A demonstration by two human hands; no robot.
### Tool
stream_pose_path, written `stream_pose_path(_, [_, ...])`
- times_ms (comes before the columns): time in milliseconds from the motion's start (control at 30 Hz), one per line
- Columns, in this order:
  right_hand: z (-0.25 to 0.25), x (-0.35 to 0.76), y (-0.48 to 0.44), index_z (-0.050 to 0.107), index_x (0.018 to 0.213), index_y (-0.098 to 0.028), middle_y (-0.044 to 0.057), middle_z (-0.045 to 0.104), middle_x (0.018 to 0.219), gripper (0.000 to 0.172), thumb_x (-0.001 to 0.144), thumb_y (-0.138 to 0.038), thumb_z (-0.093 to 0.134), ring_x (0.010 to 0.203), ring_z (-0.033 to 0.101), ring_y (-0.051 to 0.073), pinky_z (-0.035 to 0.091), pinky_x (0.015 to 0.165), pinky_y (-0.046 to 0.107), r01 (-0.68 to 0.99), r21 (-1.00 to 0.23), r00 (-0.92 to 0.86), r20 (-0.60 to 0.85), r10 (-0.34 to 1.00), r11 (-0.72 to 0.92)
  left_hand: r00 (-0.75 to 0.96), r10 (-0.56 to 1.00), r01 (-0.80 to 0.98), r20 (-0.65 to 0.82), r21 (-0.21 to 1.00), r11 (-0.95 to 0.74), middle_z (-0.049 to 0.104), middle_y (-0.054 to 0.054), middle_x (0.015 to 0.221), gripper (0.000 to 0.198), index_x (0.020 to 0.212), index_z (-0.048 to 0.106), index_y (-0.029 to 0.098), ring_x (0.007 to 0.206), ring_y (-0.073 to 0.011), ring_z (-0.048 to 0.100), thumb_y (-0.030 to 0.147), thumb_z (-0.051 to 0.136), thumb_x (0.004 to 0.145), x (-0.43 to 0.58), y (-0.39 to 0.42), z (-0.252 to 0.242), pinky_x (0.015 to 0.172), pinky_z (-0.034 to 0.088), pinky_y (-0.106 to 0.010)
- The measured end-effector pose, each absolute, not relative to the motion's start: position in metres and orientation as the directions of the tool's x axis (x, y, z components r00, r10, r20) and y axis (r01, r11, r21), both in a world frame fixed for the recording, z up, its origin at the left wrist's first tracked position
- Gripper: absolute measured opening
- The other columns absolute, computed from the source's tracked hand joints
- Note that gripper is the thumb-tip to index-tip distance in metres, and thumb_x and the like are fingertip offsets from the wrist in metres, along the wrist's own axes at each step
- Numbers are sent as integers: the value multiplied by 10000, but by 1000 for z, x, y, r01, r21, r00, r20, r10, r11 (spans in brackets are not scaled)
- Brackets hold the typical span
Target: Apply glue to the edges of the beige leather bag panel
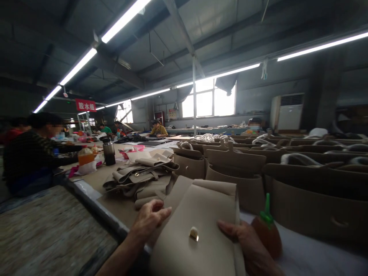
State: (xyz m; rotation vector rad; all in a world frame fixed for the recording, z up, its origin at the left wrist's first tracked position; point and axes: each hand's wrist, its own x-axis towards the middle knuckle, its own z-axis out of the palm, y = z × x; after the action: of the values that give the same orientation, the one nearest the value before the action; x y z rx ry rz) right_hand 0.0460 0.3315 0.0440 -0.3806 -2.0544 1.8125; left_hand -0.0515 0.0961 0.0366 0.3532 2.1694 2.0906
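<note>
Several rows of upright beige leather handbags (310, 199) along the right; one red hanging sign (85, 105) lettered 散水组, far left. Front centre: one beige leather bag (195, 260), held between left hand (149, 220) and right hand (244, 239), fingers curled over its edges; gold clasp (194, 234) on its face; green-capped bottle (267, 230) just beside right hand.

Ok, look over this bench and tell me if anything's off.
The brown bottle with the green nozzle stands out: it tilts on the white sheet beside the right hand, among the bags. The beige bag pieces also lie in a loose heap, unlike the upright bags in rows.
</note>
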Motion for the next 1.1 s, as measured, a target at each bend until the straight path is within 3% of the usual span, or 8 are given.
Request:
stream_pose_path(100, [32,53,331,622,785,-140,91,689,721,309,590,-373,566,650,640,242,496,582,320,125,-969,-882,-11,472,213,-942,335,15,-4,998,56,649,-166,795,621,942,586,47,694,-249,616,521,638,545,-46,103,21,584,465,-331])
stream_pose_path(233, [37,60,328,578,716,-165,91,666,690,316,609,-458,524,637,616,229,458,555,309,225,-881,-836,45,547,416,-930,366,62,-6,983,172,626,-115,811,520,926,570,88,637,-198,582,453,608,557,-35,118,21,533,451,-304])
stream_pose_path(400, [32,58,330,575,807,-149,86,684,782,335,595,-408,562,716,625,230,463,591,298,194,-897,-833,63,550,398,-852,515,116,-88,929,351,559,-43,576,303,742,597,147,504,-205,533,389,621,562,-34,147,26,462,381,-303])
stream_pose_path(500, [23,57,333,546,768,-161,56,669,757,246,568,-305,537,701,617,208,456,576,275,139,-912,-833,104,544,386,-882,471,206,-12,889,408,624,-124,797,365,838,562,150,759,-293,596,389,636,571,-30,160,26,671,455,-387])
stream_pose_path(600, [17,57,336,506,706,-176,14,617,679,153,576,-255,521,640,571,171,418,535,249,138,-905,-801,136,583,401,-904,404,314,140,859,405,541,-201,1137,507,990,511,133,1094,-341,498,362,655,561,-30,162,25,942,369,-412])
stream_pose_path(967, [29,68,325,492,719,-182,33,588,697,88,670,-142,554,695,549,194,369,615,284,306,-721,-774,192,604,621,-862,505,82,-48,969,233,672,-139,915,430,935,566,126,834,-298,640,404,592,609,-39,159,27,726,465,-368])
stream_pose_path(1033, [33,84,324,542,768,-176,50,604,736,74,695,-184,528,740,559,215,389,686,321,303,-657,-789,234,569,690,-850,527,122,-11,969,217,676,-133,875,364,851,597,142,852,-320,632,425,577,622,-37,158,27,754,461,-389])
stream_pose_path(1100, [37,105,330,591,852,-173,72,627,808,217,714,-311,497,769,578,231,421,751,366,275,-639,-767,304,565,718,-878,474,200,63,949,244,666,-154,945,361,826,603,153,981,-366,585,444,588,612,-37,157,25,869,418,-435])
